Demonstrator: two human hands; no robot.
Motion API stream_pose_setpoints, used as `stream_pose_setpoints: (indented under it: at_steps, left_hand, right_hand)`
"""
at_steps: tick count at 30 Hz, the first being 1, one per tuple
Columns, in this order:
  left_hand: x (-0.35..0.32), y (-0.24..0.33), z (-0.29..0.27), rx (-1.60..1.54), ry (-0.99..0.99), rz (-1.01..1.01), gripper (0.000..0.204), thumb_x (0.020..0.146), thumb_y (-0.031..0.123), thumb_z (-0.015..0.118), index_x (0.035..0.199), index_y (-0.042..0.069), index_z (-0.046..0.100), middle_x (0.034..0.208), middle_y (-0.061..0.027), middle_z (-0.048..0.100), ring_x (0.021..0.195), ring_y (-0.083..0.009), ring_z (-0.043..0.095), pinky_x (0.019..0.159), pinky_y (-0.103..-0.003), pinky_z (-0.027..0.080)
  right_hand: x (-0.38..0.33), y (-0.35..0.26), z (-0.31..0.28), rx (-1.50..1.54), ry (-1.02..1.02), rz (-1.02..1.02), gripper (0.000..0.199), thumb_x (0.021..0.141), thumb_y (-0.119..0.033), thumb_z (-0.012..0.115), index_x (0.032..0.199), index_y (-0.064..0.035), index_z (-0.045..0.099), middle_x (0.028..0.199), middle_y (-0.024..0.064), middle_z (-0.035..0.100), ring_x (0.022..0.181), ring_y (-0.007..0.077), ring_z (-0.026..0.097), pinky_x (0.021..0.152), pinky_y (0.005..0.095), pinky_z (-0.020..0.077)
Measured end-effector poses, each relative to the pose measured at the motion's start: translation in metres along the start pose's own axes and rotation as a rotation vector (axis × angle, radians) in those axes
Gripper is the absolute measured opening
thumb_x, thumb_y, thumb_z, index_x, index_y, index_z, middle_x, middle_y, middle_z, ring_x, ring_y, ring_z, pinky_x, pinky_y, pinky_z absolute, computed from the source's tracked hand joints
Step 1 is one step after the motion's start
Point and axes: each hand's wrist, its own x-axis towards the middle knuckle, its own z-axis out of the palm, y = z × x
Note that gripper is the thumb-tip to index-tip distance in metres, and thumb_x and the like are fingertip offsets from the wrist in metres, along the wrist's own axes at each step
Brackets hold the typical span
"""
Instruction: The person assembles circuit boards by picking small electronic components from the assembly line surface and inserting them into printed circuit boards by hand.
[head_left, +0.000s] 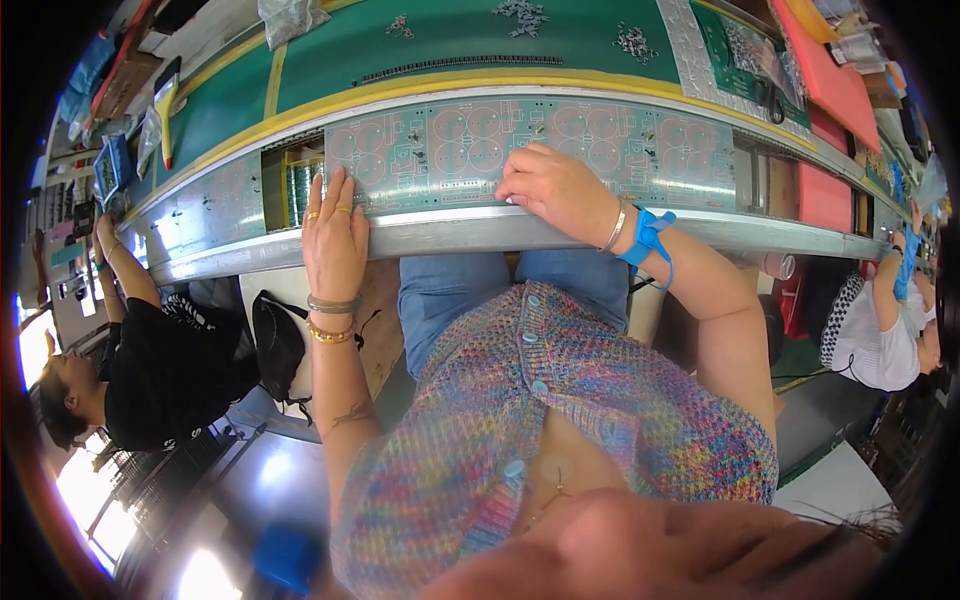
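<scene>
A long green circuit board panel (470, 150) lies in the metal rail in front of me, printed with circles and carrying a few small upright components (418, 140). My left hand (336, 235) rests on the panel's left end, fingers stretched out and holding nothing. Over the panel's middle, near its front edge, is my right hand (560, 190). Its fingers are curled and pressed together; whatever they hold, if anything, is hidden. A blue wrist strap (648, 237) circles my right wrist.
Beyond the rail, a green work surface (330, 75) bears a row of black parts (460, 67), grey parts (520, 17) and small metal pieces (634, 42). Another board (210, 208) sits farther left in the rail. People work at left (170, 370) and right (880, 330).
</scene>
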Motion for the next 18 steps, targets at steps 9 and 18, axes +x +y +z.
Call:
stream_pose_setpoints:
  at_steps: [9, 18]
  left_hand:
    - [-0.003, 0.013, -0.002, -0.020, -0.032, 0.042, 0.037, 0.083, 0.007, 0.052, 0.119, -0.002, 0.055, 0.133, -0.0143, 0.049, 0.126, -0.0376, 0.039, 0.102, -0.044, 0.035]
    - [0.024, 0.033, -0.014, -0.170, 0.002, 0.197, 0.022, 0.080, 0.010, 0.062, 0.101, 0.005, 0.064, 0.114, -0.0111, 0.061, 0.115, -0.0356, 0.051, 0.092, -0.041, 0.044]
  right_hand:
    - [0.066, 0.070, -0.084, -0.315, 0.328, 0.230, 0.012, 0.086, -0.016, 0.060, 0.095, -0.0104, 0.062, 0.085, 0.0102, 0.067, 0.079, 0.0281, 0.064, 0.066, 0.0354, 0.0503]
    - [0.138, 0.149, -0.077, -0.568, 0.348, 0.336, 0.015, 0.076, -0.018, 0.065, 0.086, -0.0071, 0.062, 0.079, 0.0164, 0.064, 0.078, 0.0332, 0.062, 0.070, 0.0434, 0.0484]
